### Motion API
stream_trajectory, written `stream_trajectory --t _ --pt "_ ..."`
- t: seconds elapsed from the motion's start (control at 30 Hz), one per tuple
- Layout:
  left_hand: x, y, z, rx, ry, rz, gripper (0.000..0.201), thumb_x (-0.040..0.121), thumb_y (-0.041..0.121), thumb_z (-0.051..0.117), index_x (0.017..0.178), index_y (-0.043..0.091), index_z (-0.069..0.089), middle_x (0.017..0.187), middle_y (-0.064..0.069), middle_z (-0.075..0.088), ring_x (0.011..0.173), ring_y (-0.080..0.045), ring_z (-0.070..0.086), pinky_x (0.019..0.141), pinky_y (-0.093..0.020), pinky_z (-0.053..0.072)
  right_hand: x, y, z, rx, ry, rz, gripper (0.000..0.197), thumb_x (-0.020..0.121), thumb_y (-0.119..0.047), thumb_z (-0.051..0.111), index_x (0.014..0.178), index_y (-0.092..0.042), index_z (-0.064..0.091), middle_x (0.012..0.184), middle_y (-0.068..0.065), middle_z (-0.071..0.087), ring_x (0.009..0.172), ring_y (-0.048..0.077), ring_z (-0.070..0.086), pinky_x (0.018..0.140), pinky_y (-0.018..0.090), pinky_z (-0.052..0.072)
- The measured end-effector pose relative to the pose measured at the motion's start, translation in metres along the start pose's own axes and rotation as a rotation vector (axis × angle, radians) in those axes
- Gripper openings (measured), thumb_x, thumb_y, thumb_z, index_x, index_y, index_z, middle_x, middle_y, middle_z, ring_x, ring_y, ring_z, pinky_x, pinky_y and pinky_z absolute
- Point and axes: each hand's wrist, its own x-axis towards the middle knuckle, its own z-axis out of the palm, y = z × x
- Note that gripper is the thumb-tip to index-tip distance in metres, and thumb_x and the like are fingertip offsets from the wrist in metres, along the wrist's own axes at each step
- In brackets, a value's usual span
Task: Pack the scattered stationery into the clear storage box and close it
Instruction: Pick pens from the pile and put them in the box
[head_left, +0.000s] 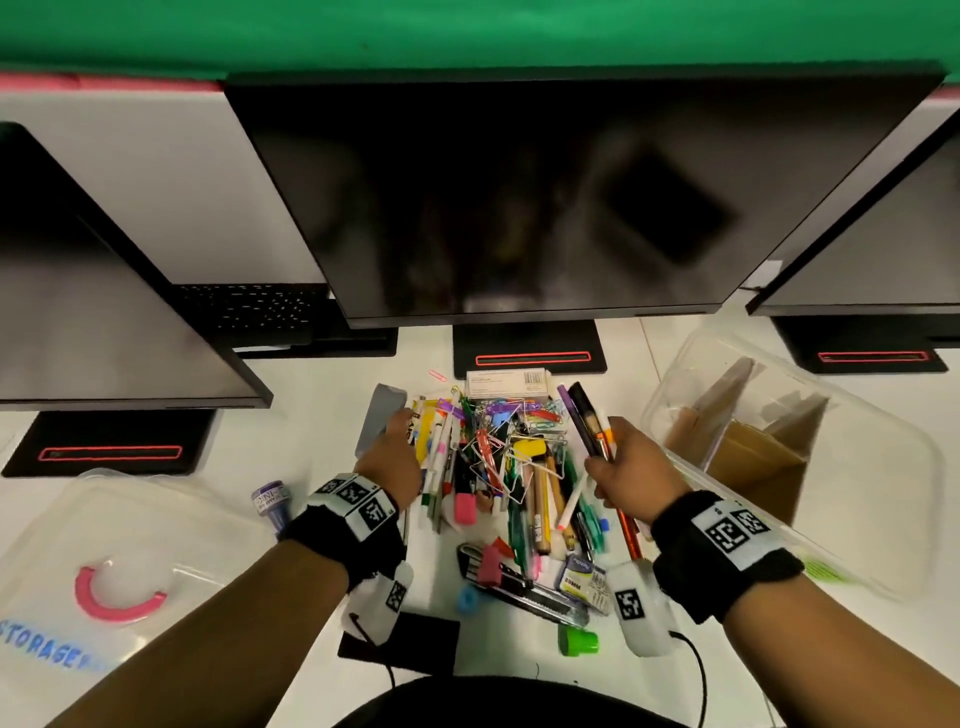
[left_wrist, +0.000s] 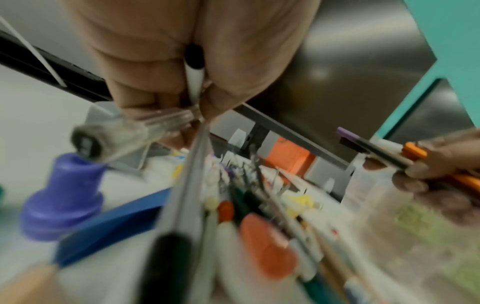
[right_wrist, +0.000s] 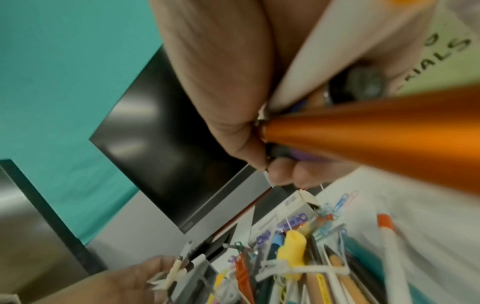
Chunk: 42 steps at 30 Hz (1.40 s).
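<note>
A heap of pens, pencils, paper clips and erasers (head_left: 511, 467) lies on the white desk in front of me. My left hand (head_left: 395, 449) is at the heap's left edge, and its fingers (left_wrist: 145, 82) grip several pens (left_wrist: 193, 82). My right hand (head_left: 631, 467) holds a bundle of pens (head_left: 592, 421) above the heap's right side, among them an orange one (right_wrist: 376, 139) and a purple-capped one (left_wrist: 348, 133). The clear storage box (head_left: 675, 379) stands open to the right with cardboard dividers inside. Its clear lid (head_left: 47, 519), with a pink handle (head_left: 111, 597), lies at the left.
Three dark monitors (head_left: 519, 208) on black stands line the back of the desk. A purple stamp (head_left: 270, 501) stands left of the heap. A utility knife (head_left: 519, 587), a staples box (head_left: 584, 577), a green cap (head_left: 576, 642) and a black pad (head_left: 415, 639) lie near the front edge.
</note>
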Motion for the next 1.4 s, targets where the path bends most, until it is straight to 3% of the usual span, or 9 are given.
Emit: stream_trajectory --t 0.13,0.23,0.53,0.7,0.83,0.93,1.07,1.3,1.4 --pt "-0.015 0.024 -0.011 -0.288 -0.097 0.044 0.053 0.098 -0.002 0.032 0.145 0.019 0.019 0.079 0.002 0.047 0.062 -0.011 0.048 0.045 -0.004 0.041 -0.006 -0.002 -0.023 0.330 -0.016 0.023 0.018 0.091 -0.002 0.052 0.105 -0.013 0.046 0.075 0.006 0.055 0.054 0.017 0.055 0.046 0.022 0.048" --pt "-0.022 0.046 -0.017 -0.444 -0.123 0.069 0.058 0.097 0.000 0.037 0.147 0.023 0.018 0.108 -0.008 0.058 0.073 -0.015 0.057 0.061 -0.017 0.047 -0.009 -0.002 -0.042 0.611 0.039 0.042 0.015 0.092 0.000 0.051 0.097 -0.014 0.048 0.070 0.008 0.052 0.051 0.016 0.054 0.049 0.025 0.053" --pt "-0.028 0.190 0.026 -0.624 -0.491 0.260 0.037 0.096 0.001 0.041 0.129 0.017 0.047 0.078 -0.001 0.058 0.051 -0.003 0.056 0.049 -0.014 0.044 0.008 0.033 -0.111 1.216 0.246 0.299 0.009 0.095 -0.002 0.045 0.088 -0.006 0.049 0.064 0.008 0.049 0.039 0.014 0.055 0.043 0.024 0.052" --pt "-0.022 0.246 0.073 -0.518 -0.531 0.238 0.046 0.095 0.002 0.044 0.140 0.008 0.037 0.089 -0.004 0.058 0.065 -0.007 0.054 0.050 -0.009 0.048 0.005 0.052 -0.130 1.268 0.206 0.305 0.010 0.096 -0.002 0.044 0.104 -0.005 0.049 0.062 0.007 0.050 0.041 0.014 0.054 0.043 0.024 0.051" --pt "-0.012 0.255 0.093 -0.381 -0.457 0.228 0.057 0.091 0.008 0.052 0.145 0.008 0.030 0.129 -0.014 0.054 0.097 -0.025 0.061 0.085 -0.030 0.050 0.003 0.060 -0.131 1.217 0.154 0.354 0.012 0.096 -0.004 0.045 0.105 -0.003 0.052 0.060 0.006 0.052 0.048 0.016 0.053 0.046 0.026 0.052" --pt "-0.006 0.252 0.092 -0.309 -0.442 0.270 0.054 0.092 0.006 0.049 0.143 0.010 0.033 0.132 -0.013 0.053 0.118 -0.032 0.054 0.098 -0.034 0.044 0.008 0.058 -0.126 1.179 0.127 0.376 0.015 0.095 -0.004 0.047 0.108 -0.001 0.053 0.062 0.007 0.052 0.050 0.017 0.053 0.047 0.026 0.053" --pt "-0.002 0.233 0.075 -0.477 -0.465 0.266 0.044 0.092 -0.006 0.044 0.135 0.005 0.041 0.111 -0.008 0.052 0.097 -0.019 0.051 0.072 -0.017 0.041 0.018 0.049 -0.117 1.135 0.118 0.405 0.015 0.094 -0.002 0.048 0.108 0.001 0.052 0.063 0.011 0.052 0.042 0.017 0.056 0.044 0.027 0.055" --pt "0.003 0.177 0.041 -0.540 -0.322 0.172 0.019 0.094 0.004 0.048 0.102 0.018 0.057 0.099 -0.007 0.062 0.085 -0.018 0.060 0.088 -0.038 0.050 0.039 0.018 -0.102 0.834 0.139 0.435 0.007 0.090 -0.003 0.052 0.083 -0.001 0.052 0.068 0.012 0.053 0.059 0.024 0.055 0.062 0.037 0.055" --pt "0.004 0.145 0.033 -0.496 -0.312 0.124 0.017 0.095 0.006 0.048 0.098 0.020 0.058 0.099 -0.008 0.064 0.081 -0.015 0.060 0.075 -0.026 0.050 0.050 0.012 -0.100 0.475 0.182 0.396 0.016 0.086 -0.013 0.061 0.071 -0.008 0.058 0.075 0.009 0.059 0.076 0.028 0.057 0.079 0.036 0.049"
